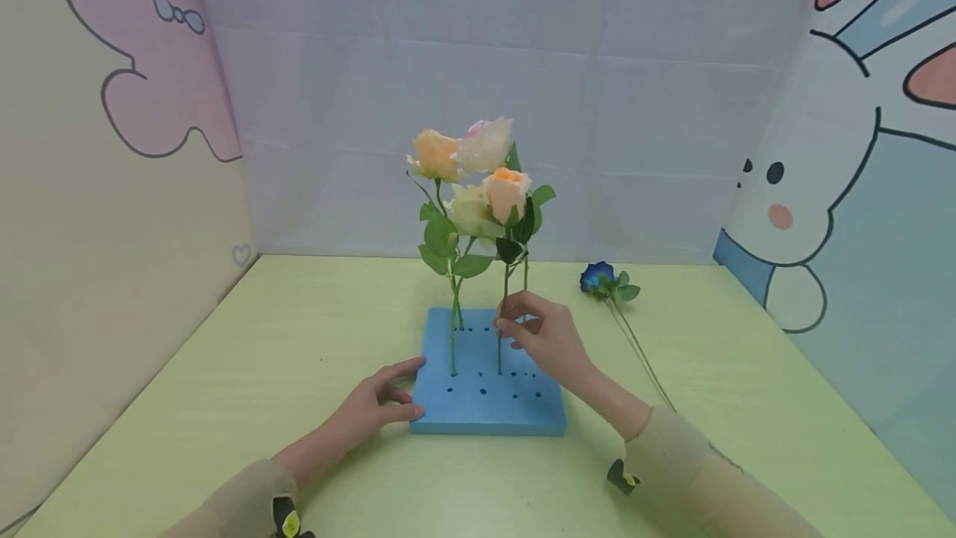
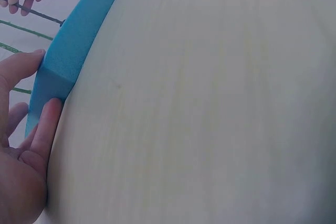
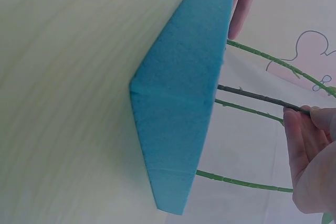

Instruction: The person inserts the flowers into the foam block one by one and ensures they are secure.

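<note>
A blue foam board point(image 1: 489, 418) with several holes lies on the table. My right hand point(image 1: 551, 337) pinches the dark stem of a peach rose point(image 1: 506, 196) between thumb and fingers. That stem point(image 3: 252, 95) stands upright, its lower end meeting the board's top. Against the board's left edge rest the fingers and thumb of my left hand point(image 1: 364, 409), fairly straight. Other flowers stand in the board: an orange-yellow rose point(image 1: 435, 154), a pale pink-white flower point(image 1: 485, 145) and a pale green-white flower point(image 1: 470, 211), their blooms partly overlapping.
To the right of the board a blue rose point(image 1: 597, 278) lies on the pale yellow table point(image 1: 224, 380), its long stem running toward my right forearm. A white cloth point(image 1: 336, 148) hangs behind the table. Walls with cartoon drawings flank both sides.
</note>
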`<action>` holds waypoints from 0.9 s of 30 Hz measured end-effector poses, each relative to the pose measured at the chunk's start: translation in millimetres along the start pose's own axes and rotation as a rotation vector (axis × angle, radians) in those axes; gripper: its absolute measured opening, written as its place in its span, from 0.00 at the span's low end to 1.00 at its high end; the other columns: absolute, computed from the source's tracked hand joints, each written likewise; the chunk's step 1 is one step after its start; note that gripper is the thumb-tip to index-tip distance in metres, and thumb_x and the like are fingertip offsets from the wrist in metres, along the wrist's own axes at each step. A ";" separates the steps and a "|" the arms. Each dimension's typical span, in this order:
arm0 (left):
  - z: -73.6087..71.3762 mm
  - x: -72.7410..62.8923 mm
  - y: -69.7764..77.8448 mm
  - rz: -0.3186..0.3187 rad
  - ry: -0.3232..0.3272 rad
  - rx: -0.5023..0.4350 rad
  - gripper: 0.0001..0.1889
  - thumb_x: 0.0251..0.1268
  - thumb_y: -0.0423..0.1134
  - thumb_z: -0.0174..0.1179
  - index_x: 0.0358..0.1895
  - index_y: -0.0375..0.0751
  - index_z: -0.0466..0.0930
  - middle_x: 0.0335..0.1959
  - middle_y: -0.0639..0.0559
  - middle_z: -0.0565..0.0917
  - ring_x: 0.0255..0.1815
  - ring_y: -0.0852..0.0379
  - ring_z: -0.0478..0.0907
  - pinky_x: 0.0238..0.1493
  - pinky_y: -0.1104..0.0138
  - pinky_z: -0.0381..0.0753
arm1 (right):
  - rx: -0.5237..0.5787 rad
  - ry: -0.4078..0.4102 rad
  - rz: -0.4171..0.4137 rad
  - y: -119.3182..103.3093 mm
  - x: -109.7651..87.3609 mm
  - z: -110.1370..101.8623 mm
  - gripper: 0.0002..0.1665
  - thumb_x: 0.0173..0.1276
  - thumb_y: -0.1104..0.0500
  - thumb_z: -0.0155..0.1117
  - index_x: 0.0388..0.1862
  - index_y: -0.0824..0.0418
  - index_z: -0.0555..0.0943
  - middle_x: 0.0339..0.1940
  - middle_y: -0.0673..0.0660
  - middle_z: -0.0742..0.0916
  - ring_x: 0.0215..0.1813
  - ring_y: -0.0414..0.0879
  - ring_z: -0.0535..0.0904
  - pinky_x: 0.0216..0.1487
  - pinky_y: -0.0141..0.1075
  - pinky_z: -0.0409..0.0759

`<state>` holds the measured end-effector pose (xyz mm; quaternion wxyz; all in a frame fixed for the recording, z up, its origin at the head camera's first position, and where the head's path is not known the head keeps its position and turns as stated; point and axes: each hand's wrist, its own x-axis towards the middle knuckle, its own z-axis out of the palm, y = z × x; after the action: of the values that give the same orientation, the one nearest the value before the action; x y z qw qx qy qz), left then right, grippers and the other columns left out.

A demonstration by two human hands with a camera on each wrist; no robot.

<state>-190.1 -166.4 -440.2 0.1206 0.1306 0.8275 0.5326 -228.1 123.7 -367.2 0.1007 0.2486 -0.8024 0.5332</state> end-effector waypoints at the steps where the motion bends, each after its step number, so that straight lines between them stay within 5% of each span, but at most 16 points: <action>1: -0.1 0.0 -0.3 -0.001 -0.001 0.000 0.39 0.61 0.45 0.69 0.75 0.51 0.63 0.73 0.42 0.67 0.47 0.57 0.76 0.46 0.66 0.74 | 0.001 0.000 -0.003 -0.2 -0.2 -0.1 0.07 0.68 0.63 0.66 0.42 0.63 0.81 0.35 0.61 0.89 0.34 0.59 0.88 0.33 0.37 0.85; 11: -1.2 2.0 -2.9 -0.011 -0.005 0.004 0.39 0.60 0.46 0.70 0.75 0.54 0.63 0.73 0.43 0.68 0.49 0.54 0.76 0.47 0.63 0.72 | 0.021 -0.009 0.014 -0.7 -1.9 -2.1 0.07 0.68 0.63 0.65 0.44 0.63 0.81 0.37 0.67 0.88 0.35 0.60 0.88 0.34 0.39 0.86; 27: -1.5 1.8 -2.1 -0.033 -0.001 0.008 0.39 0.60 0.47 0.70 0.75 0.55 0.63 0.71 0.45 0.69 0.48 0.54 0.76 0.46 0.64 0.71 | 0.008 -0.013 0.012 4.4 -2.2 -1.1 0.09 0.68 0.62 0.66 0.44 0.65 0.80 0.36 0.63 0.88 0.36 0.62 0.88 0.33 0.32 0.84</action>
<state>-192.5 -167.9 -441.7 0.1294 0.1176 0.8316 0.5271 -228.6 126.7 -371.2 0.0914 0.2475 -0.8024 0.5354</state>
